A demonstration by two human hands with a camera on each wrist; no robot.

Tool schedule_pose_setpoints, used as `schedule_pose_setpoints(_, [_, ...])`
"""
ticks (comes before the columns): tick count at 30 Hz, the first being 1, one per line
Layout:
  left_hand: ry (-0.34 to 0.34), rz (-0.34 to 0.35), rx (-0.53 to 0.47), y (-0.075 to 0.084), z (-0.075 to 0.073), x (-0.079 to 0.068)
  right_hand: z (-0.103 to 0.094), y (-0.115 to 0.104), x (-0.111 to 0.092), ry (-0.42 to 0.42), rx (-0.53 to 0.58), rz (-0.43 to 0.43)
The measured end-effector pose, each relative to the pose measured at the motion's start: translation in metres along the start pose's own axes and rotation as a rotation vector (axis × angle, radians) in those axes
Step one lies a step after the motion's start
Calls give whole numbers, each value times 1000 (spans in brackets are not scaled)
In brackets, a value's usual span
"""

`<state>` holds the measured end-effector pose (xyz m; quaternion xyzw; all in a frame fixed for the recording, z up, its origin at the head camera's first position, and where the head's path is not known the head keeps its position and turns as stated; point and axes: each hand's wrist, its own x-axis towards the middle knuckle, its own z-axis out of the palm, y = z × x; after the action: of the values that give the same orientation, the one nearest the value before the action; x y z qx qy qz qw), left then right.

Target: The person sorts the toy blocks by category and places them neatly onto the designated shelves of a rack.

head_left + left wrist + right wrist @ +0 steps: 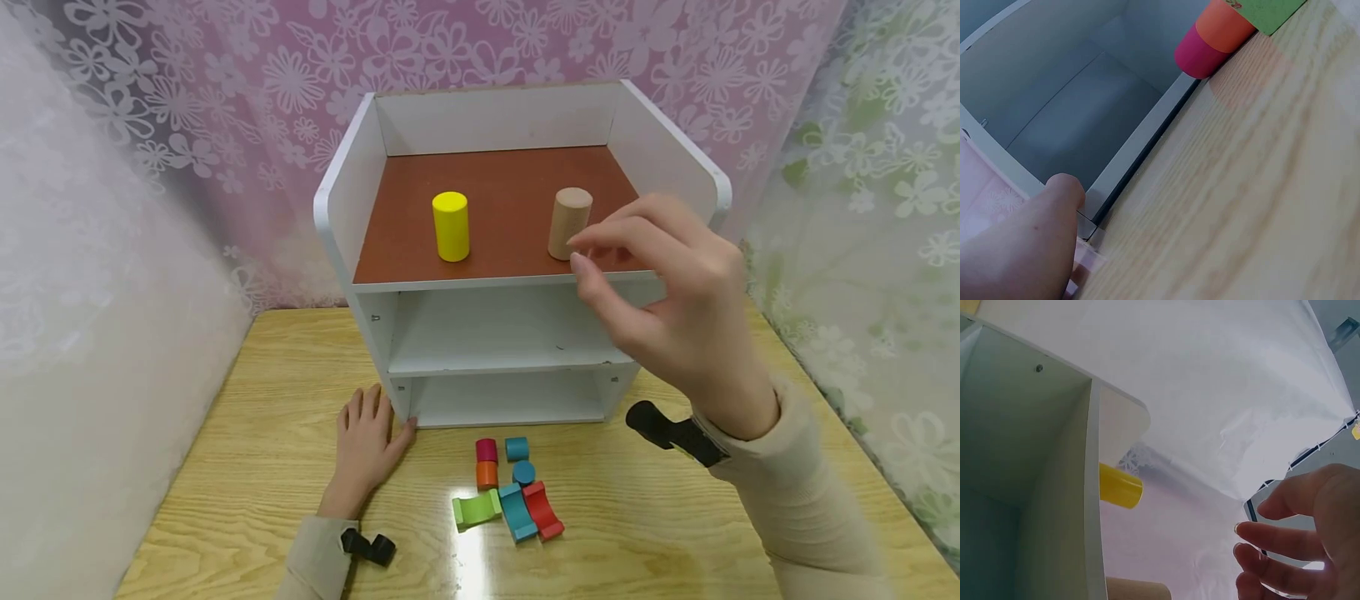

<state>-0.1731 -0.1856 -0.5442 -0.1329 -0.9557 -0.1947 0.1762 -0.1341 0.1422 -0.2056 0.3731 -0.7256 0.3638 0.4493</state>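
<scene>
My right hand [671, 292] is raised before the top of a white shelf unit [495, 125], thumb and forefinger bent with a gap between them. Just beyond those fingertips, a plain wooden cylinder [567, 221] stands upright on the brown top board. The right wrist view shows the fingers apart from that cylinder [1138, 589], holding nothing. A yellow cylinder [452, 227] stands to its left on the same board. On the table, my left hand [366, 446] lies flat with fingers spread, its thumb [1065, 190] at the unit's lower front left corner.
Before the unit on the wooden table [240, 467] lie a magenta cylinder [486, 450], an orange cylinder [487, 476], two blue cylinders [517, 448], and green [476, 509], blue [518, 513] and red [543, 510] curved blocks. Flowered curtains [292, 150] hang behind the unit.
</scene>
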Motion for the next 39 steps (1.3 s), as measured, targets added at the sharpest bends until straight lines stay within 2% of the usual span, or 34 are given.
schedule_pose_setpoints(9, [-8,-2,6,0,0,0,9,-8,-26,-58,91,-28])
schedule_pose_setpoints(15, [-16,-12,8,0,-1,1,13,-6,-46,-156,143,-30])
schedule_pose_setpoints(18, [-18,-9,8,0,0,1,16,-2,-58,-204,165,-16])
schedule_pose_setpoints(26, [-16,-8,9,-2,2,2,28,7,-95,-269,266,46])
schedule_pose_setpoints(33, [-66,-35,5,2,-2,2,37,12,-131,-368,286,119])
schedule_pose_setpoints(39, [-65,-39,2,-1,-1,2,42,16,-154,-469,314,159])
